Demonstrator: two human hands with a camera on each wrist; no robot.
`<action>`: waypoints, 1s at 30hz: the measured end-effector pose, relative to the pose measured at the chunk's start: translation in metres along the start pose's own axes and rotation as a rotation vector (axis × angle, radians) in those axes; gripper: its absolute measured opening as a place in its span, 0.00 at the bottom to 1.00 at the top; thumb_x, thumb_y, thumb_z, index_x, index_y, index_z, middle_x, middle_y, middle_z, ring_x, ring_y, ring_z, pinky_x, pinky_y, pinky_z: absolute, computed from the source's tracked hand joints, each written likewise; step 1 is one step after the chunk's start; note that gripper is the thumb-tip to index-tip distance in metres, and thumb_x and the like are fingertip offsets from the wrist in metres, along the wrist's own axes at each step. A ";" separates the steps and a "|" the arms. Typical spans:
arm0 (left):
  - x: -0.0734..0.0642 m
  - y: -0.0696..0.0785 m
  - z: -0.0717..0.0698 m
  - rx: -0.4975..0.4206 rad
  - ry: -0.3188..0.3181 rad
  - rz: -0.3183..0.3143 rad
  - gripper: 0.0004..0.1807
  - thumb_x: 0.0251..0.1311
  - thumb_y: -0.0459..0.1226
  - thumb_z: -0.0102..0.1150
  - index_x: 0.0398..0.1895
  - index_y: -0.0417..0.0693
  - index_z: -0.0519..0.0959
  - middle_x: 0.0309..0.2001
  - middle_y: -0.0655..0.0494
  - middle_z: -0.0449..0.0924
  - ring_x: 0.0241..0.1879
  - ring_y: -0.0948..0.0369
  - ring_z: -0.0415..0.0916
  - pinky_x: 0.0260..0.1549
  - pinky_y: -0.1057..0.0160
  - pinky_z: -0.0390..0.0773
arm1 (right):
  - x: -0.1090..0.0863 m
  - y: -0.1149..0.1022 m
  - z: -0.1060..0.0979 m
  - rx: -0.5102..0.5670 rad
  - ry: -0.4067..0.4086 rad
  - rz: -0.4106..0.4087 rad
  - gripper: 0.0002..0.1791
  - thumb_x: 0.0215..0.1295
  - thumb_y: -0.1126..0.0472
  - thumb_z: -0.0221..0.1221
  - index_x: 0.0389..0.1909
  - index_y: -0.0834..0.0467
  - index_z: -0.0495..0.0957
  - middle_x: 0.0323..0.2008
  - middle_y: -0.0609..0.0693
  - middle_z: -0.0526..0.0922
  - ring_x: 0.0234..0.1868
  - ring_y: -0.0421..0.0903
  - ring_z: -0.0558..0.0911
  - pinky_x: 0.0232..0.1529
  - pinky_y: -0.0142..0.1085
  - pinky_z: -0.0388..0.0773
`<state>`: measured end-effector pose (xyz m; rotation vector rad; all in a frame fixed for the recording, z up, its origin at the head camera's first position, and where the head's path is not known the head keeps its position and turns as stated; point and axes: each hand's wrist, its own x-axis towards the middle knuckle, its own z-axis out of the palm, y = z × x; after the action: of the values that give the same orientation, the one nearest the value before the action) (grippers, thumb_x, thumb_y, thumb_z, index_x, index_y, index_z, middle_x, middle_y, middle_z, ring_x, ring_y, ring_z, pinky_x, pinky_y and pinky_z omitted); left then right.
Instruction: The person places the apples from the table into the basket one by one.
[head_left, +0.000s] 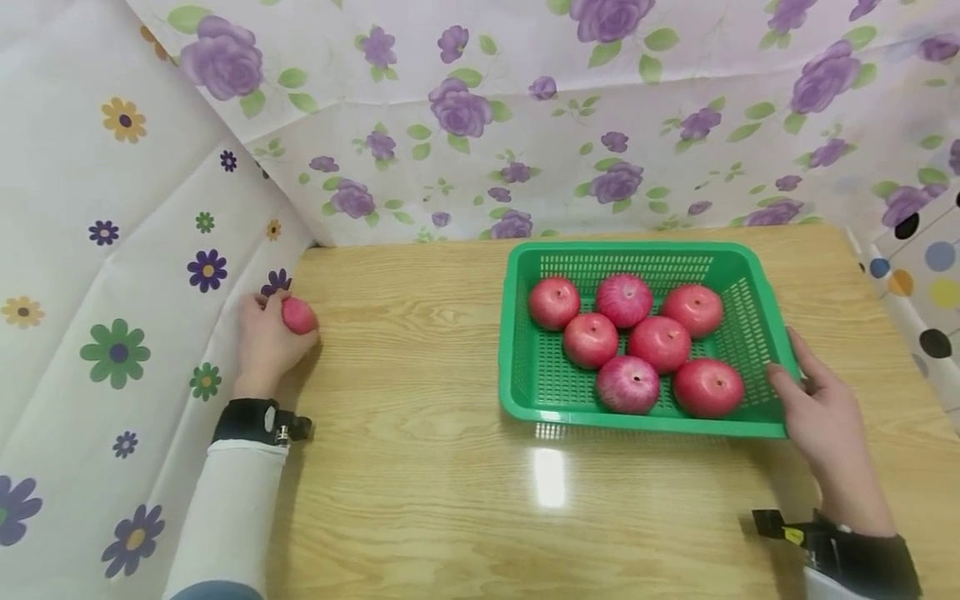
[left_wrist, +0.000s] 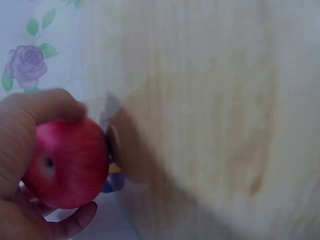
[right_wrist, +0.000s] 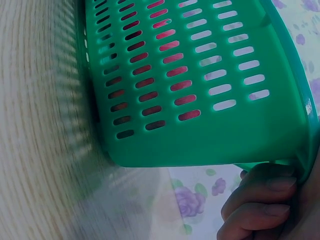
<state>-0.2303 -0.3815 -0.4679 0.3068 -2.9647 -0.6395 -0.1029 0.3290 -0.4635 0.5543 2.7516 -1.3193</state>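
Note:
My left hand (head_left: 262, 343) holds a red apple (head_left: 299, 316) by the table's left edge. In the left wrist view, fingers and thumb curl round the apple (left_wrist: 75, 160), its dark-centred dimple showing. On the right, my right hand (head_left: 831, 417) grips the right end of a green plastic basket (head_left: 645, 423), thumb over the rim. Curled fingers of the right hand (right_wrist: 257, 205) show beneath the basket's rim in the right wrist view. Inside the basket lie several apples, some plain red like this one (head_left: 660, 344), others streaked pink like this one (head_left: 628, 384).
The wooden table (head_left: 420, 467) spans the space between both hands. A cloth with purple roses (head_left: 461, 108) hangs behind it. White sheeting with coloured flowers (head_left: 116, 353) closes off the left side, and dotted sheeting (head_left: 941, 256) stands at the right.

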 end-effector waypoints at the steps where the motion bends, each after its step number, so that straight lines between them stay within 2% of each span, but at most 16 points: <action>1: -0.001 0.001 0.000 -0.011 0.007 -0.004 0.52 0.46 0.42 0.72 0.73 0.39 0.55 0.68 0.31 0.47 0.61 0.35 0.55 0.56 0.32 0.68 | 0.000 0.000 0.000 -0.001 0.002 -0.005 0.32 0.75 0.39 0.45 0.75 0.28 0.44 0.56 0.63 0.72 0.33 0.43 0.73 0.21 0.35 0.74; 5: -0.005 0.004 0.001 -0.039 0.024 -0.009 0.52 0.49 0.46 0.69 0.73 0.39 0.51 0.65 0.31 0.54 0.57 0.38 0.59 0.55 0.34 0.70 | 0.001 0.001 0.001 0.003 0.003 -0.023 0.32 0.75 0.40 0.45 0.75 0.30 0.45 0.57 0.64 0.73 0.32 0.42 0.73 0.20 0.34 0.74; 10: -0.005 0.012 0.000 -0.041 0.075 0.040 0.45 0.53 0.49 0.65 0.70 0.39 0.57 0.63 0.35 0.57 0.54 0.41 0.62 0.53 0.36 0.72 | 0.002 0.001 0.002 0.025 0.000 -0.026 0.32 0.76 0.41 0.45 0.75 0.30 0.45 0.57 0.66 0.74 0.29 0.41 0.75 0.19 0.34 0.75; 13: -0.005 0.021 -0.001 -0.075 0.098 0.073 0.43 0.53 0.47 0.64 0.70 0.41 0.59 0.63 0.37 0.57 0.53 0.44 0.64 0.52 0.39 0.75 | 0.002 0.001 0.002 0.032 0.003 -0.026 0.32 0.76 0.41 0.45 0.75 0.30 0.45 0.56 0.66 0.74 0.27 0.40 0.76 0.19 0.35 0.75; 16: -0.008 0.038 -0.001 -0.131 0.080 0.118 0.44 0.53 0.45 0.63 0.71 0.43 0.56 0.61 0.37 0.59 0.52 0.45 0.65 0.50 0.40 0.76 | 0.001 0.001 0.002 0.027 0.008 -0.031 0.32 0.75 0.41 0.46 0.75 0.31 0.46 0.53 0.66 0.75 0.26 0.41 0.76 0.18 0.35 0.75; 19: -0.015 0.068 -0.005 -0.159 0.051 0.206 0.44 0.52 0.43 0.65 0.70 0.41 0.55 0.57 0.37 0.64 0.49 0.45 0.68 0.47 0.40 0.77 | 0.002 0.000 0.001 0.022 0.012 -0.039 0.32 0.75 0.41 0.46 0.75 0.31 0.46 0.47 0.63 0.77 0.24 0.42 0.76 0.17 0.36 0.74; 22: -0.027 0.109 -0.010 -0.141 0.012 0.322 0.44 0.48 0.44 0.67 0.66 0.39 0.56 0.54 0.37 0.66 0.47 0.45 0.70 0.43 0.40 0.79 | 0.002 0.000 0.000 0.021 0.017 -0.045 0.32 0.75 0.41 0.47 0.75 0.32 0.47 0.42 0.61 0.78 0.22 0.43 0.76 0.16 0.36 0.74; 26: -0.044 0.164 -0.012 -0.121 -0.037 0.494 0.43 0.45 0.46 0.68 0.62 0.40 0.59 0.53 0.41 0.67 0.45 0.49 0.72 0.40 0.43 0.81 | 0.001 0.001 0.000 0.019 0.015 -0.048 0.32 0.75 0.41 0.46 0.76 0.32 0.46 0.47 0.63 0.77 0.24 0.42 0.76 0.17 0.36 0.74; 30: -0.060 0.205 -0.007 -0.134 -0.052 0.672 0.41 0.41 0.47 0.68 0.59 0.43 0.61 0.51 0.47 0.69 0.43 0.55 0.71 0.40 0.50 0.81 | 0.001 0.001 0.001 0.012 0.011 -0.047 0.32 0.75 0.40 0.46 0.76 0.31 0.46 0.47 0.64 0.76 0.26 0.43 0.75 0.18 0.36 0.74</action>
<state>-0.2073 -0.1886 -0.3786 -0.6931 -2.7738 -0.7359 -0.1034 0.3289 -0.4647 0.5020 2.7838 -1.3467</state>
